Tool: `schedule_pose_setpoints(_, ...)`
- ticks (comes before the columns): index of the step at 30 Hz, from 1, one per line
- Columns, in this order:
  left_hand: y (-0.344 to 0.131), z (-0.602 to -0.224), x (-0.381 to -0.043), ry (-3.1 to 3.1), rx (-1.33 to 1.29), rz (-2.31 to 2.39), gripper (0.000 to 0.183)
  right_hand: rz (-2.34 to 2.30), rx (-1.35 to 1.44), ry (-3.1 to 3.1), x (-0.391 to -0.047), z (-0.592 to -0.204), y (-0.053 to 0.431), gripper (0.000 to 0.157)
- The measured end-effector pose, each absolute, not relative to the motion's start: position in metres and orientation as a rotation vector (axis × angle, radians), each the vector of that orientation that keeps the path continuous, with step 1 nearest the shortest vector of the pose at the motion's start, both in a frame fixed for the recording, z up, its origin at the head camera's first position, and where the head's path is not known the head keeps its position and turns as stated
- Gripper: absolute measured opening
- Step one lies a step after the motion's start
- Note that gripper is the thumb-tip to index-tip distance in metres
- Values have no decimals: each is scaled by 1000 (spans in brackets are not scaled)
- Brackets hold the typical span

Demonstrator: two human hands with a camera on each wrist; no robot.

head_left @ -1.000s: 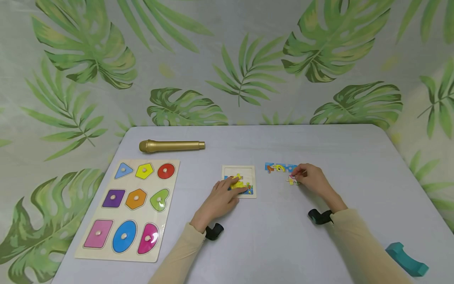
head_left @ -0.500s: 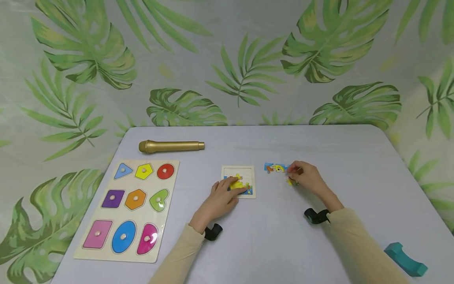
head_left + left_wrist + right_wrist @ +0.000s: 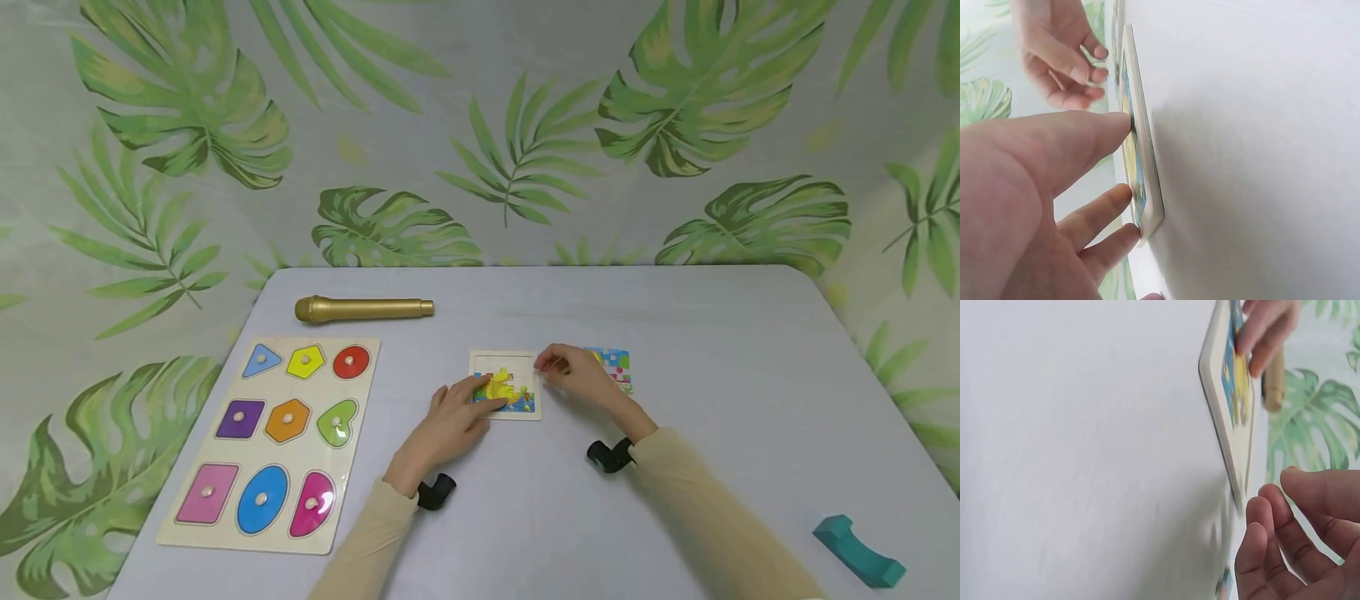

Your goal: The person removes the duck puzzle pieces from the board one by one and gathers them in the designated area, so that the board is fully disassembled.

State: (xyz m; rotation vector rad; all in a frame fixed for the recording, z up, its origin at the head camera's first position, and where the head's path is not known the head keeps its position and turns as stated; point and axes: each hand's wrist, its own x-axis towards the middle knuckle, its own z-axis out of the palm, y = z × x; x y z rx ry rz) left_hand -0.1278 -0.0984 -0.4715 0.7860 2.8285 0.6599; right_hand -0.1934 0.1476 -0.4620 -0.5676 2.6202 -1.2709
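Note:
A small square wooden jigsaw tray [image 3: 507,355] lies mid-table, its lower part filled with yellow and blue puzzle pieces [image 3: 501,388]. My left hand [image 3: 446,425] rests on those pieces with fairly straight fingers; the left wrist view shows its thumb [image 3: 1113,130] and fingertips touching the tray's face. At the tray's upper right edge hovers my right hand [image 3: 581,379], thumb and fingertips brought close together. Whether a piece sits between them is hidden in the right wrist view. Loose blue and pink puzzle pieces [image 3: 618,360] lie just beyond the right hand, which partly covers them.
A wooden shape board [image 3: 348,454] with knobbed coloured shapes lies on the left. Behind it is a gold toy microphone [image 3: 363,309]. A teal curved block [image 3: 858,552] sits at the front right. The white table [image 3: 750,358] ends at a leaf-patterned cloth [image 3: 517,167].
My right hand has moved left from the loose pieces to the tray's right edge. The left hand has shifted slightly left and down, staying on the tray.

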Motion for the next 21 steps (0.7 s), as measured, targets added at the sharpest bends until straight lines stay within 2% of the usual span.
schedule_pose_setpoints(10, -101, -471, -128, 2824, 825, 685, 37, -1207, -627, 2586, -193, -463, 107, 22)
schedule_pose_setpoints(21, -99, -466, -128, 2801, 803, 679, 36, -1249, -650, 2624, -191, -463, 97, 23)
